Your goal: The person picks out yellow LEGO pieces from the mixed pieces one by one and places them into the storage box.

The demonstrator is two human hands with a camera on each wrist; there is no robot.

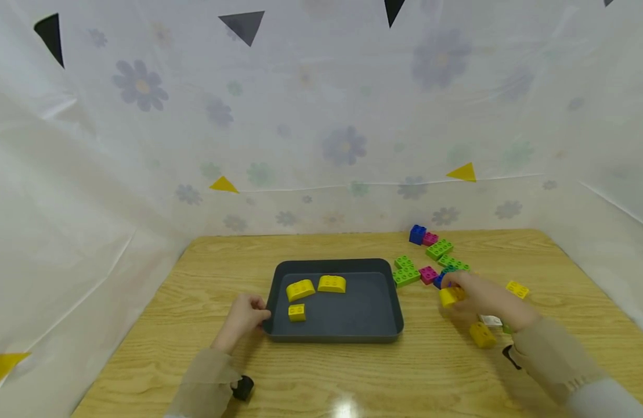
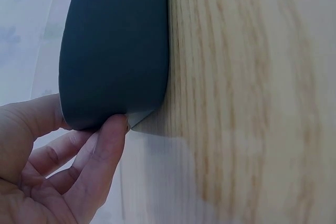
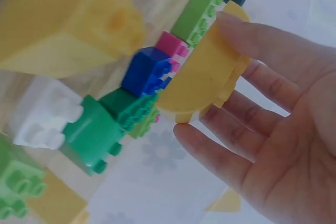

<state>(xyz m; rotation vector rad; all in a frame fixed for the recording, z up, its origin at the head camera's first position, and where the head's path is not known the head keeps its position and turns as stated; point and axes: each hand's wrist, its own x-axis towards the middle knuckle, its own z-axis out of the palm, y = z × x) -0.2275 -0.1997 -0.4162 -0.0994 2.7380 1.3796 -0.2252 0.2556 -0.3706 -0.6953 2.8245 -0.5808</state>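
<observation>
In the head view the light is soft and quite even, and its source is not seen. A small white glare lies on the worktop [image 1: 327, 371] at the bottom edge, and a faint shadow falls under the right sleeve [image 1: 553, 360]. The right hand [image 1: 465, 299] is blurred. The left wrist view is dimmer and bluish, with the tray [image 2: 115, 40] very dark. In the right wrist view, colours look pale, and the nearest yellow block [image 3: 68, 24] is out of focus.
</observation>
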